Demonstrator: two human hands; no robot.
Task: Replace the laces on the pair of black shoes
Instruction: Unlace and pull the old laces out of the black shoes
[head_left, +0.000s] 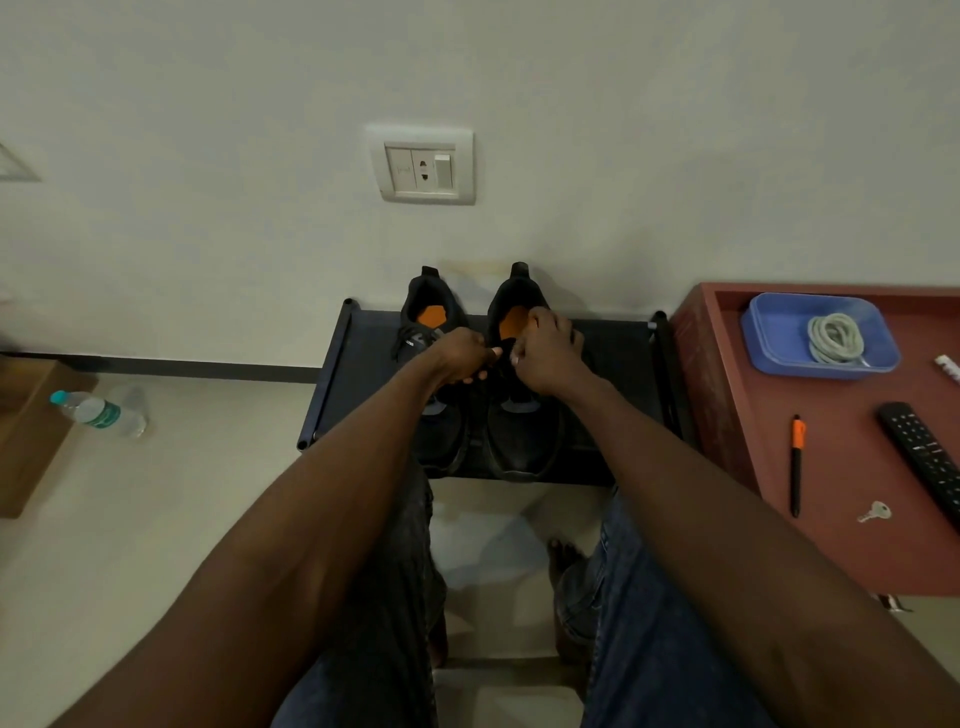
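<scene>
Both arms stretch straight forward, the left hand (460, 356) and right hand (545, 353) meeting knuckles-up over the throat of the right black fabric shoe with orange insole (519, 415), on a low dark rack (618, 353). Their curled fingers seem to pinch its dark lace, though the lace itself is too dim to make out. The matching left shoe (431, 317) stands just beside it.

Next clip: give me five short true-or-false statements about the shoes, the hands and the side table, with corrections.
1. Both black shoes with orange insoles stand on the dark low rack. True.
2. The left hand and right hand work at the right-side shoe. True.
3. The coiled grey-white laces lie in a red bowl. False: a blue plastic tray.
4. The black remote control lies on the floor. False: on the reddish-brown table.
5. A clear plastic water bottle lies on the floor at left. True.
</scene>
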